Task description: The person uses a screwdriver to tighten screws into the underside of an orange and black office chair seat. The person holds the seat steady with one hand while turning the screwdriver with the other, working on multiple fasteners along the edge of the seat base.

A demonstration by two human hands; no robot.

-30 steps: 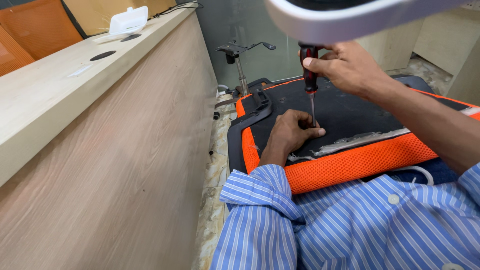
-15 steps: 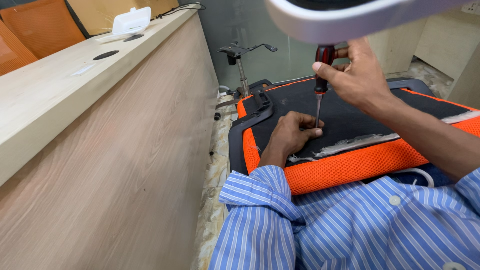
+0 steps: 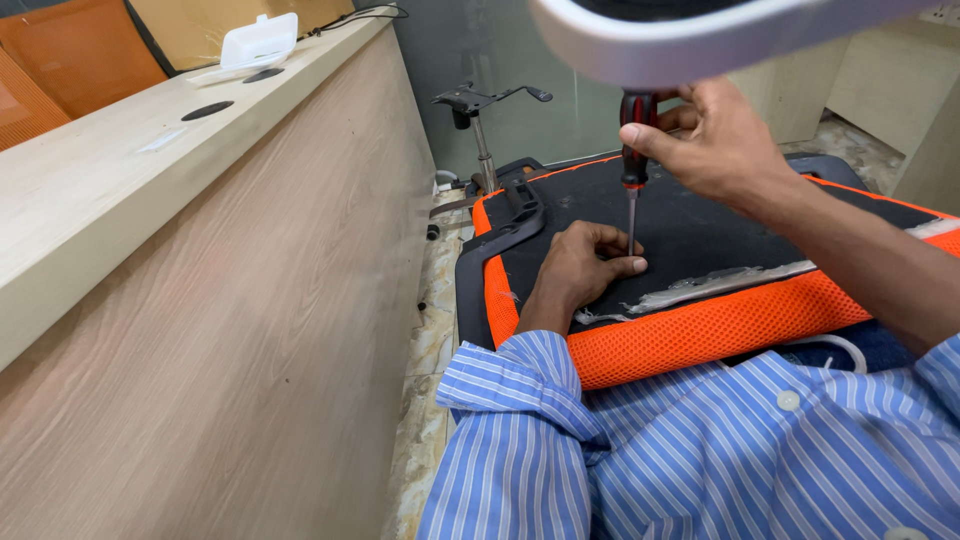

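Head view: the biggest thing is a pale wood counter [image 3: 200, 300] filling the left half, its side panel running down to the floor and its far end cut off by the frame. On its top sit a white box [image 3: 258, 40] and two dark round holes; what the box is cannot be made out. Across the bottom lies the person's blue striped shirt [image 3: 700, 450], both sleeves cut off by the lower edge. Next in size is the seat [image 3: 720, 230], upside down, black underneath with orange mesh [image 3: 700, 325] along its near edge and a black bracket [image 3: 520, 215] at its left corner. A strip of torn grey lining shows near the mesh. A white curved bar [image 3: 700, 35] crosses the top, blurred and close to the camera, hiding the top of the screwdriver [image 3: 632, 150]. Behind the seat stands a chair base post [image 3: 482, 125] with a lever plate, against a grey wall.

The right hand [image 3: 720, 145] is wrapped around the screwdriver's red and black handle, holding it upright, the tip down on the seat's underside. The left hand [image 3: 585, 265] rests on the seat, fingers curled in loosely, its thumb touching the shaft near the tip. The screw itself is hidden behind the fingers.
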